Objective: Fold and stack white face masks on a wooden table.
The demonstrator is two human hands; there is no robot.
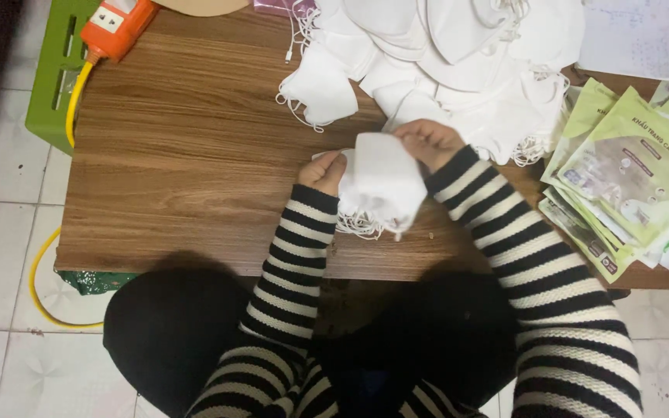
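Pinched between left hand [324,172] and right hand [430,142]: a small stack of white masks [381,182], held just above the near part of the wooden table [195,170]. Gathered so far, seemingly only that handful. Beyond, a large loose pile of masks [443,62] unsorted; at right, green pouches [629,170] lying flat, fill impossible to tell.

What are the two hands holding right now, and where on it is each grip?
A small stack of white face masks. The left hand grips its left edge, the right hand its top right corner; ear loops dangle below.
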